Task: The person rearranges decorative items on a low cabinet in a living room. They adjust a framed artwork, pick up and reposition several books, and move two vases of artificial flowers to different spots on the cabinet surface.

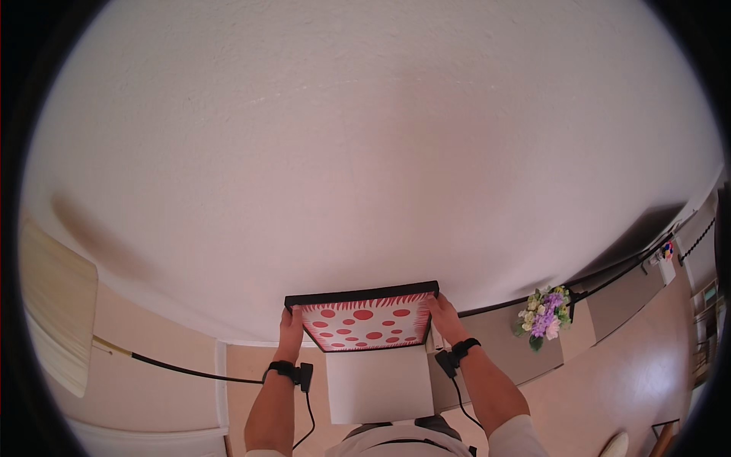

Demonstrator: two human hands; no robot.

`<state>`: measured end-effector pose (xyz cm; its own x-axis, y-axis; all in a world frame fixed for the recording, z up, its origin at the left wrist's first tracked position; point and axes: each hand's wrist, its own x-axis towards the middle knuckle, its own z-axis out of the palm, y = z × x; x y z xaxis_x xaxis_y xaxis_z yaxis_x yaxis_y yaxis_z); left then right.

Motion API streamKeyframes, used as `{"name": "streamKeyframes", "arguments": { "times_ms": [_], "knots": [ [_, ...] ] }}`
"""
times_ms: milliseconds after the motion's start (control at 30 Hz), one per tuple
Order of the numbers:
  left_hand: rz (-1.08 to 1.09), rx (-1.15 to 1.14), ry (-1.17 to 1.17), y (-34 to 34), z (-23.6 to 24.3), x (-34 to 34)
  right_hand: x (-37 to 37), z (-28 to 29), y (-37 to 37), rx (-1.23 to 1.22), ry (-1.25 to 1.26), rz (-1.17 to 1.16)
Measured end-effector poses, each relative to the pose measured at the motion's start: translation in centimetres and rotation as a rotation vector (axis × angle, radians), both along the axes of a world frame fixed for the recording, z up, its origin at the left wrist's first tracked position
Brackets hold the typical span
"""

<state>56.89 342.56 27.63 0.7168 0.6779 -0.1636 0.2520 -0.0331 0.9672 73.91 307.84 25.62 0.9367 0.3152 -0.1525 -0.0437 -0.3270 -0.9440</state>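
A black-framed picture (364,326) with red dots on white and a red fringed border is held up against the pale wall. My left hand (290,333) is closed around its left side, and my right hand (448,317) grips the right side. The fingers are partly hidden by the frame. Its upper edge lies close to the wall; whether it touches cannot be made out. Both wrists wear black straps with a small device and a cable.
The wall (365,167) fills most of the view. Below the picture stands a white box-like surface (379,388). To the right, a flower bunch (545,314) sits on a low grey cabinet (499,343). A floor lamp with a cream shade (61,305) stands left; a shoe (614,444) is lower right.
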Motion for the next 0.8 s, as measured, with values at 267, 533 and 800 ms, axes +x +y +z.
{"name": "streamKeyframes", "arguments": {
  "times_ms": [267,533,800],
  "knots": [
    [0.019,-0.029,0.030,0.9,-1.4,-0.2,0.0,1.0,0.4,-0.051,0.049,0.021],
    [0.018,-0.105,0.137,1.0,-2.7,-1.5,-0.6,-0.7,-2.9,-0.009,0.006,-0.100],
    [0.190,-0.033,0.305,-1.4,-15.0,-16.0,-6.6,-7.1,-9.4,-0.694,0.063,-0.127]
  ]
}}
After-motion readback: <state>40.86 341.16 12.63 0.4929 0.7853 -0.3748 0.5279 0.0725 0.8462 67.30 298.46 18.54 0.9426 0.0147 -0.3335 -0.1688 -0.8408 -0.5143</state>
